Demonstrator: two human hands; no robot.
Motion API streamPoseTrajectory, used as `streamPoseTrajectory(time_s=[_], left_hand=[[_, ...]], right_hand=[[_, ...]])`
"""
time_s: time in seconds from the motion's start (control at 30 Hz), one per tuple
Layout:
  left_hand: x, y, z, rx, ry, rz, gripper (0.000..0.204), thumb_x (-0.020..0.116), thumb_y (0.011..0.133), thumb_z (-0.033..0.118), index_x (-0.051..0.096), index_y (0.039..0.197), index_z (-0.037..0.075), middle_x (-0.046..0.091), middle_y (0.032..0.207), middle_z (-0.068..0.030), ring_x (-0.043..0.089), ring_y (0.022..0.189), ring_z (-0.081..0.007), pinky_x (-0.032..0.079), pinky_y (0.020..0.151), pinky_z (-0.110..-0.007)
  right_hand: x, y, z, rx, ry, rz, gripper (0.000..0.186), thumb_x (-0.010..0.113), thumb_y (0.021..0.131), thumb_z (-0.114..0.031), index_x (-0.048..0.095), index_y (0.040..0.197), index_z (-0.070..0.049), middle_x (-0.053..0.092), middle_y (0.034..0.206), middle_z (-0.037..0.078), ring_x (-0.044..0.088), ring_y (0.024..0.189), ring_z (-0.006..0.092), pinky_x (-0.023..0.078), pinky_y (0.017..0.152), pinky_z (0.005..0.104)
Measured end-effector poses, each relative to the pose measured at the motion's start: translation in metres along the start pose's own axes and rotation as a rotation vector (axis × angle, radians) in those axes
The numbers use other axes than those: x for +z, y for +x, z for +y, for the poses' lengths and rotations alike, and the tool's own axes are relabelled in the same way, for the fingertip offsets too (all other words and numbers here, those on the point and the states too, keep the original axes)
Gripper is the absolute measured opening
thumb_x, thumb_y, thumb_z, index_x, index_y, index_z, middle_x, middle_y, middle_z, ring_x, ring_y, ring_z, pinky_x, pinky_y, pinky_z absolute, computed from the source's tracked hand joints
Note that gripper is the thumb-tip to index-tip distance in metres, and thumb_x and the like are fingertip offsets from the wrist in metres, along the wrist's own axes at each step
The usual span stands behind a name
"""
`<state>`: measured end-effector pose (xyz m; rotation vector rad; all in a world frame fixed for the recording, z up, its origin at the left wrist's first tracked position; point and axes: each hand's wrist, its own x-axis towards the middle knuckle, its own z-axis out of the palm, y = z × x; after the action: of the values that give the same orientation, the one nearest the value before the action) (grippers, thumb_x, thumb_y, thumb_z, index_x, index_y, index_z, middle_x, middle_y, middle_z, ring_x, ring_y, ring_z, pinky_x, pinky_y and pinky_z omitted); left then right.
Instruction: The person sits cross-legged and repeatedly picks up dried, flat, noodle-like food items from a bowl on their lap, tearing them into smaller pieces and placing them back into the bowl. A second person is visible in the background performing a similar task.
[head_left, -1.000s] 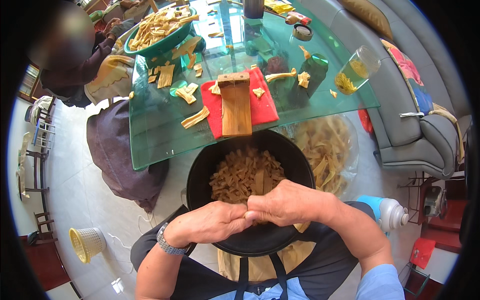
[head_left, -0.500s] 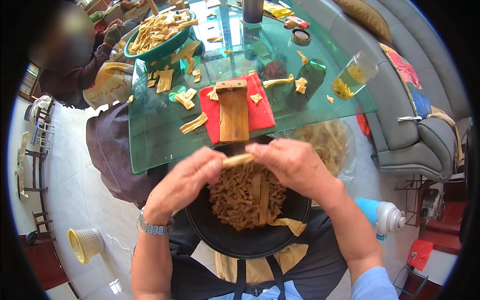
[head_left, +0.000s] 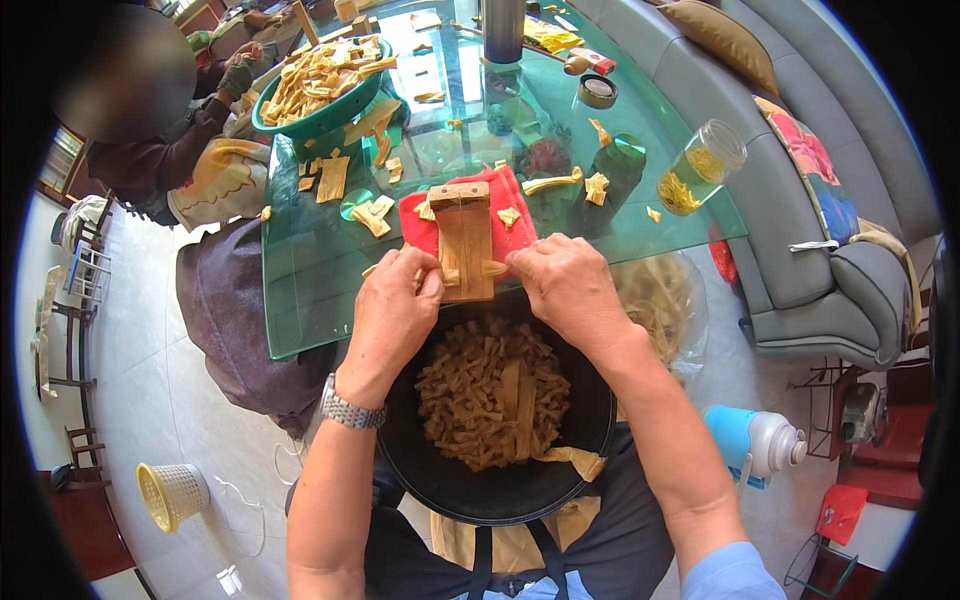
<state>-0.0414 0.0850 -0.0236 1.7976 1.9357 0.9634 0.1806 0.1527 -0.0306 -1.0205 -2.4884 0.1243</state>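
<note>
Both hands' fingers (head_left: 425, 282) pinch a strip (head_left: 470, 272) across the wooden block (head_left: 466, 235).

- Green glass table (head_left: 330, 270) carries a red cloth (head_left: 515, 215) at centre.
- Teal bowl (head_left: 325, 115) at ten o'clock.
- Glass jar (head_left: 700, 165) at three o'clock.
- Steel flask (head_left: 502, 30) at twelve o'clock.

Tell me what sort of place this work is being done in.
Probably a home living room used as a workspace: a grey cushioned sofa runs beside a green glass table, on a pale tiled floor.
</note>
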Motion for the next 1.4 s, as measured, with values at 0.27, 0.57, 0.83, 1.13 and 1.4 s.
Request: streamPoseTrajectory(time_s=[0.27,0.57,0.83,1.13,1.4], left_hand=[[-0.024,-0.036,0.024,-0.593,-0.782,-0.460,0.046,0.062,0.105,0.045,0.073,0.095,0.002,0.070,0.090,-0.0080,0.067,0.084,-0.0194,0.054,0.071,-0.035],[-0.017,-0.052,0.044,-0.574,-1.877,-0.637,0.035,0.051,0.112,0.029,0.062,0.128,0.000,0.070,0.113,-0.0081,0.070,0.101,-0.0135,0.059,0.088,-0.029],[-0.025,-0.045,0.072,-0.553,-1.445,-0.384,0.026,0.058,0.110,0.025,0.062,0.126,0.005,0.069,0.101,0.0014,0.064,0.087,-0.0037,0.054,0.070,-0.021],[-0.027,-0.062,0.046,-0.245,-0.867,-0.726,0.030,0.057,0.110,0.030,0.057,0.121,0.002,0.068,0.092,-0.0021,0.066,0.083,-0.0107,0.057,0.076,-0.029],[-0.034,-0.056,0.057,-0.260,-0.565,-0.669,0.019,0.056,0.111,0.017,0.067,0.113,0.002,0.067,0.098,-0.0031,0.062,0.086,-0.0095,0.055,0.079,-0.027]], right_hand=[[-0.033,-0.012,-0.037,-0.266,0.463,0.178,0.009,0.075,0.083,-0.014,0.075,0.092,-0.013,0.076,0.099,0.002,0.071,0.097,0.0229,0.052,0.089,0.0388],[-0.048,-0.027,-0.091,-0.517,0.658,0.193,0.016,0.074,0.083,-0.012,0.075,0.098,-0.012,0.073,0.109,0.000,0.068,0.112,0.0213,0.052,0.095,0.0382],[-0.052,-0.026,-0.078,-0.344,0.886,0.190,0.017,0.082,0.086,-0.017,0.073,0.100,-0.011,0.072,0.093,0.002,0.069,0.090,0.0233,0.055,0.083,0.0374],[-0.053,-0.029,-0.072,-0.116,0.956,0.157,0.015,0.077,0.091,-0.009,0.072,0.104,-0.004,0.072,0.092,0.011,0.069,0.089,0.0310,0.055,0.079,0.0388],[-0.034,-0.027,-0.064,0.177,0.785,0.064,0.022,0.066,0.101,-0.017,0.059,0.089,0.000,0.066,0.087,0.018,0.064,0.084,0.0390,0.051,0.073,0.0433]])
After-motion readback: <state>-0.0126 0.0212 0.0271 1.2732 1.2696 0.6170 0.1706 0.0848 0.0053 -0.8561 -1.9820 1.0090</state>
